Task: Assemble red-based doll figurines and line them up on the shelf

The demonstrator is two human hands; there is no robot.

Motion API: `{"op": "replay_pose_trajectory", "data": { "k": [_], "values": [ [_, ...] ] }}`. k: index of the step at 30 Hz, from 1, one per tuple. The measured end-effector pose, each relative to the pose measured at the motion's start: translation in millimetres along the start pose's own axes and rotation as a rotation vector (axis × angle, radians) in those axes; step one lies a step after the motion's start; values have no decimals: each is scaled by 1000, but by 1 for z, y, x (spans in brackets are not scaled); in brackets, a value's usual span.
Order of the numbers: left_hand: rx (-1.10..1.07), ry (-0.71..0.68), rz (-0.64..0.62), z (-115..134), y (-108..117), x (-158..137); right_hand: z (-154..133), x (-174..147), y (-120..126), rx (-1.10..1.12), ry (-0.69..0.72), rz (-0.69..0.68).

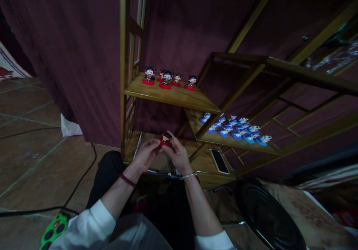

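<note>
Between my two hands is a small figurine [165, 138] with black hair and a red base. My left hand [147, 154] pinches it from the left, and the fingers of my right hand [176, 154] close around its right side. Both hands are over the lowest shelf board, above a flat brown surface with a pale edge [137, 145]. Several similar figurines [167, 79] with black hair buns and red bases stand upright on the wooden shelf [173, 98] beyond my hands.
Several blue and white figurines [237, 127] crowd a lower shelf on the right. A phone-like dark slab [219, 161] lies below them. A round black stool seat [268, 212] is at lower right. Cables [84, 175] and a green controller-like object [54, 229] are at left.
</note>
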State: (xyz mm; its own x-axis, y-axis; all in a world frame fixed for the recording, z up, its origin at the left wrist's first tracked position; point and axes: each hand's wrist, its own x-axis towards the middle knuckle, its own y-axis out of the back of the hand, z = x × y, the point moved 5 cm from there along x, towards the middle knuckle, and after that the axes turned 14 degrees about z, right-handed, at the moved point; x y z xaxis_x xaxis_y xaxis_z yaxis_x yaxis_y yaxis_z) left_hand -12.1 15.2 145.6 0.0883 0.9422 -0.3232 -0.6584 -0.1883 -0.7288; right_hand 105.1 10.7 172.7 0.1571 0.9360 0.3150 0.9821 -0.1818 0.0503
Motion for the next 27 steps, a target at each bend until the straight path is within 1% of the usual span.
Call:
{"op": "replay_pose_trajectory", "data": {
  "k": [3, 6, 9, 14, 20, 27],
  "values": [
    [38, -38, -28, 5, -5, -4, -6, 0, 0, 24, -22, -9],
    [91, -117, -48, 13, -11, -8, -13, 2, 2, 41, -37, 27],
    [151, -199, -40, 19, -16, -10, -19, 3, 3, 49, -46, 58],
    [255, -326, -9, 29, -22, -11, -32, 6, 3, 71, -8, 61],
    [353, -464, -47, 45, -37, -23, -45, 12, 5, 113, 15, 80],
    [500, -586, -81, 61, -52, -37, -64, 12, 6, 163, 13, 46]
  ]
}}
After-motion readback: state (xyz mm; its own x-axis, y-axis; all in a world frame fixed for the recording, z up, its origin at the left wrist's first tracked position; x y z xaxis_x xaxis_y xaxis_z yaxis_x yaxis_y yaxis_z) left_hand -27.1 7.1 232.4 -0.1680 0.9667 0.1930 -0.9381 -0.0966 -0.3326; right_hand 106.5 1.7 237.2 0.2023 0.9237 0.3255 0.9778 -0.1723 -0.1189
